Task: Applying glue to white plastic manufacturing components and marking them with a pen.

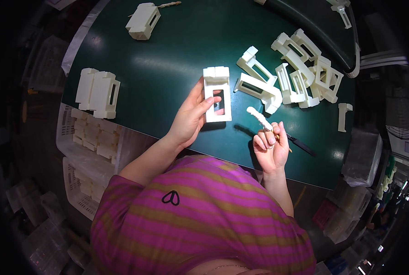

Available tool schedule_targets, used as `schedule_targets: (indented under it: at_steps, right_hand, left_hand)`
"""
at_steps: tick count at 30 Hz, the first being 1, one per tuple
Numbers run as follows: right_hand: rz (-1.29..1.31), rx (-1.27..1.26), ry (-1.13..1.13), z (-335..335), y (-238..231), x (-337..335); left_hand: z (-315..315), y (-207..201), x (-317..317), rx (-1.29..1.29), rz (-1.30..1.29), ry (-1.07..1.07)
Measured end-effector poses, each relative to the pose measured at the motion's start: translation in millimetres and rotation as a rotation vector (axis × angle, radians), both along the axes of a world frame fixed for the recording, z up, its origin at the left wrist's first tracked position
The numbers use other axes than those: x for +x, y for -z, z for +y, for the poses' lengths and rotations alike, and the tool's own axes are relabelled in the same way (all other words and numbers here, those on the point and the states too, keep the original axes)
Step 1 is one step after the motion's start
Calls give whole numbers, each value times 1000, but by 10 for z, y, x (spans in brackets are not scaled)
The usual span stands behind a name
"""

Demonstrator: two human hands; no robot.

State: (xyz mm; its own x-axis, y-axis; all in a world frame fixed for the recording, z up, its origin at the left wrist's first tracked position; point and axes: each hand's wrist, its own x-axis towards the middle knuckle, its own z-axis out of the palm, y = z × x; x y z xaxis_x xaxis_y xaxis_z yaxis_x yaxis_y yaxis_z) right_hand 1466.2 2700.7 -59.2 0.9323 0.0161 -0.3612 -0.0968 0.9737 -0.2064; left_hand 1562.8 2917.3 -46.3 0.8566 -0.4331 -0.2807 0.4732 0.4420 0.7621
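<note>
My left hand (190, 112) is closed on a cream-white plastic frame part (208, 103), held upright over the green table (163, 87). Its thumb and fingertips show through the rectangular opening. Between the fingers of my right hand (271, 145) is a thin stick with a white, twisted wrapping (257, 117) around its upper end. That wrapped end points up and left, apart from the frame part. Beside the right hand lies a tool with a black handle (303, 145), partly hidden by the hand. Close by rests another frame part (259, 89), tilted on its side.
Several loose frame parts (300, 68) form a pile at the right. One narrow part (343, 118) sits near the right edge. Stacked parts (96, 91) stand at the left, another stack (143, 20) at the far left. White baskets (67, 123) with more parts are below the table's left edge.
</note>
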Motion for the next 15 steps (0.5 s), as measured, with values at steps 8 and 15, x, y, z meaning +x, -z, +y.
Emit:
schedule_targets:
  at_steps: [8, 15]
  right_hand:
    - [26, 30, 6, 9, 54, -38]
    - [34, 50, 9, -21, 52, -52]
  left_hand:
    - [28, 14, -21, -25, -12, -22]
    - [563, -131, 305, 629, -562, -184]
